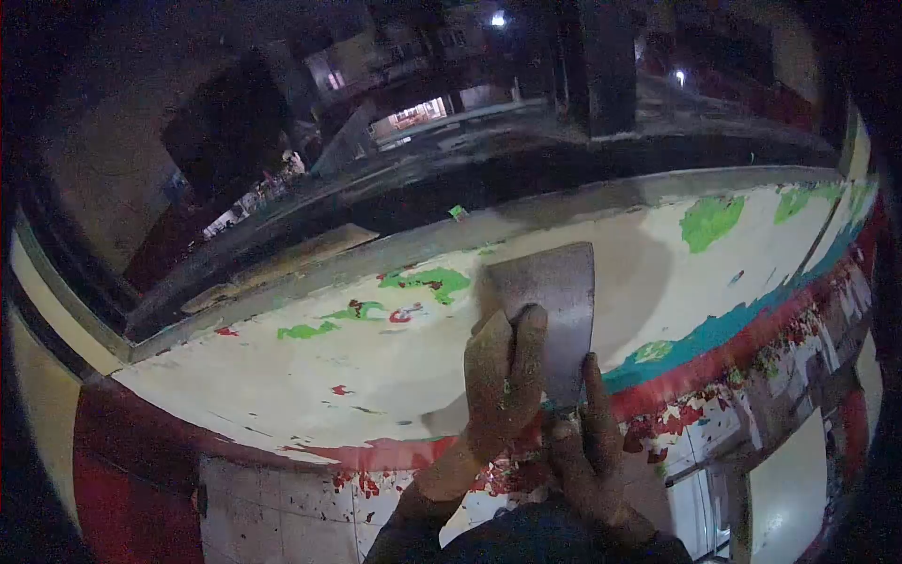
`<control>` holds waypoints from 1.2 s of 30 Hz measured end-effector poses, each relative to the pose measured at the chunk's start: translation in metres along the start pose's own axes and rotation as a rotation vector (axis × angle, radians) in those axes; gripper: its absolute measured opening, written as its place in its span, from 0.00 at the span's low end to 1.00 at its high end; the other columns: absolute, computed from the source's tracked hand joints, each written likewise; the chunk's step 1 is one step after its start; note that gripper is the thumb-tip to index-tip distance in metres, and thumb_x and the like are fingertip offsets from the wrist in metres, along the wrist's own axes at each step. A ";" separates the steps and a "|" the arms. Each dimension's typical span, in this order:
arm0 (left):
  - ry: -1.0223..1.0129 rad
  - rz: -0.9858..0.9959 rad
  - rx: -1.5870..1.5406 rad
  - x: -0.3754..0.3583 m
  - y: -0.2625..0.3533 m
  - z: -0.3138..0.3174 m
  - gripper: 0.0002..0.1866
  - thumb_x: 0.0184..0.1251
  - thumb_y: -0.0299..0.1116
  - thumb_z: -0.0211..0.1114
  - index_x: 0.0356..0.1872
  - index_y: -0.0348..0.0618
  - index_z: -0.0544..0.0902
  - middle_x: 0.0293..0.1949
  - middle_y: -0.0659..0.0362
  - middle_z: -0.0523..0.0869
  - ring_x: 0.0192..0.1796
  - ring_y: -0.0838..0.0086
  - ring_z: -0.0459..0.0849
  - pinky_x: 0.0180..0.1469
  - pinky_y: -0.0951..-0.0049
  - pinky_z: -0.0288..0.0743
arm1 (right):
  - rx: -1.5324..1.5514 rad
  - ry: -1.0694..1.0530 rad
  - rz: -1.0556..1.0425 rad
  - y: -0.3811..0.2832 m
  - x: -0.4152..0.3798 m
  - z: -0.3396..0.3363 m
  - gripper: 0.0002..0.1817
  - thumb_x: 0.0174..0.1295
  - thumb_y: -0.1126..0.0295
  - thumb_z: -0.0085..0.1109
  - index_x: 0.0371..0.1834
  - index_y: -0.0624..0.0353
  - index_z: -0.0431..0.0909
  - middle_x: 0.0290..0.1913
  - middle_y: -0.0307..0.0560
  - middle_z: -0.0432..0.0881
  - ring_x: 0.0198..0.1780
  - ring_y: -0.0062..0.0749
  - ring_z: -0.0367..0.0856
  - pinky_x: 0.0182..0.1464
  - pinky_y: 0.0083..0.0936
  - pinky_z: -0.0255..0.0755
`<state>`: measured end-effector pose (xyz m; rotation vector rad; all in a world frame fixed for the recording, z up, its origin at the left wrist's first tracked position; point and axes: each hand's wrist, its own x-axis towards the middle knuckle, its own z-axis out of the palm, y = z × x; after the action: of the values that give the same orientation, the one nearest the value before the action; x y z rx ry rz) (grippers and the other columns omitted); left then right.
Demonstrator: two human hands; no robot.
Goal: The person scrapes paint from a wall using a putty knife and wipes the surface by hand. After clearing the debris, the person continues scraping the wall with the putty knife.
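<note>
A wide metal scraper (556, 296) lies with its blade toward the upper part of a painted wall surface (357, 371). My right hand (587, 461) is closed around its handle, which is mostly hidden by the fingers. My left hand (503, 381) presses on the left side of the blade, fingers together. The surface is mostly cream, with green paint patches (711, 223) and a few small red specks. Along its lower edge run a teal strip (695, 345) and a red band (676, 381).
A grey ledge (583, 202) borders the surface above, beside dark window framing (615, 80). A flat, brownish strip (277, 270) rests on the ledge at left. Red paint flakes (681, 414) lie scattered below on white tiles (254, 512). A pale panel (789, 489) stands at lower right.
</note>
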<state>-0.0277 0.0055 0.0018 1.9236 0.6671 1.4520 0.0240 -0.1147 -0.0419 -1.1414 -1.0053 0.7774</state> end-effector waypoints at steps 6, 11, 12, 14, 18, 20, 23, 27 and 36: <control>0.057 0.128 0.111 0.003 -0.002 -0.001 0.14 0.62 0.36 0.50 0.24 0.35 0.71 0.18 0.52 0.72 0.21 0.67 0.69 0.24 0.69 0.61 | 0.050 0.004 0.029 -0.010 0.006 0.003 0.33 0.62 0.72 0.41 0.66 0.65 0.35 0.29 0.42 0.68 0.23 0.18 0.64 0.25 0.15 0.63; 0.082 -0.077 -0.141 0.011 0.011 0.002 0.14 0.63 0.37 0.51 0.24 0.35 0.71 0.17 0.51 0.71 0.20 0.65 0.68 0.24 0.68 0.60 | -0.017 -0.011 -0.038 -0.007 0.015 0.005 0.32 0.62 0.71 0.40 0.66 0.63 0.35 0.30 0.42 0.69 0.24 0.18 0.65 0.25 0.15 0.63; 0.062 -0.066 -0.104 0.007 0.011 0.001 0.14 0.63 0.37 0.51 0.23 0.35 0.71 0.17 0.51 0.71 0.20 0.65 0.68 0.23 0.68 0.60 | 0.013 -0.024 -0.009 -0.013 0.016 0.006 0.32 0.63 0.71 0.40 0.66 0.63 0.35 0.30 0.43 0.69 0.24 0.18 0.65 0.25 0.15 0.63; 0.026 -0.011 -0.034 0.005 0.010 -0.003 0.15 0.63 0.36 0.51 0.21 0.35 0.70 0.16 0.51 0.70 0.19 0.65 0.68 0.22 0.67 0.58 | 0.004 0.005 0.144 -0.034 0.009 0.004 0.32 0.63 0.71 0.39 0.66 0.64 0.35 0.29 0.42 0.69 0.23 0.18 0.65 0.24 0.14 0.62; 0.050 0.090 0.059 0.002 -0.003 -0.001 0.15 0.62 0.35 0.51 0.19 0.36 0.68 0.13 0.53 0.67 0.16 0.65 0.65 0.20 0.66 0.56 | -0.137 0.040 -0.081 -0.008 0.010 0.005 0.32 0.63 0.70 0.39 0.66 0.64 0.34 0.27 0.42 0.68 0.21 0.17 0.65 0.22 0.15 0.63; -0.021 -0.006 0.055 -0.001 0.002 -0.004 0.12 0.60 0.33 0.53 0.22 0.36 0.70 0.17 0.51 0.70 0.20 0.59 0.69 0.24 0.63 0.61 | -0.053 -0.020 0.011 -0.014 0.003 0.000 0.32 0.63 0.70 0.39 0.66 0.63 0.34 0.27 0.42 0.69 0.20 0.18 0.66 0.22 0.15 0.63; 0.002 0.024 0.045 0.006 0.008 -0.003 0.10 0.60 0.31 0.54 0.23 0.35 0.71 0.17 0.50 0.71 0.21 0.56 0.71 0.25 0.61 0.62 | -0.121 -0.029 0.081 -0.028 0.011 0.001 0.32 0.63 0.70 0.39 0.66 0.63 0.33 0.28 0.43 0.69 0.20 0.19 0.66 0.22 0.16 0.64; -0.002 0.012 0.014 0.000 0.001 -0.003 0.13 0.62 0.35 0.51 0.24 0.36 0.71 0.15 0.53 0.70 0.18 0.63 0.68 0.21 0.66 0.59 | 0.042 -0.061 0.086 -0.013 0.002 -0.001 0.32 0.63 0.71 0.38 0.66 0.64 0.34 0.32 0.44 0.69 0.21 0.19 0.66 0.24 0.15 0.64; 0.001 0.078 0.028 -0.002 -0.001 0.003 0.13 0.63 0.37 0.50 0.28 0.36 0.74 0.19 0.52 0.74 0.21 0.65 0.72 0.25 0.68 0.63 | 0.070 -0.009 0.005 -0.005 0.004 -0.001 0.31 0.62 0.74 0.36 0.66 0.65 0.34 0.32 0.45 0.69 0.27 0.20 0.64 0.29 0.17 0.63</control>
<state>-0.0258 0.0040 -0.0007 1.9908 0.6219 1.4985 0.0263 -0.1124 -0.0362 -1.0818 -0.9751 0.8164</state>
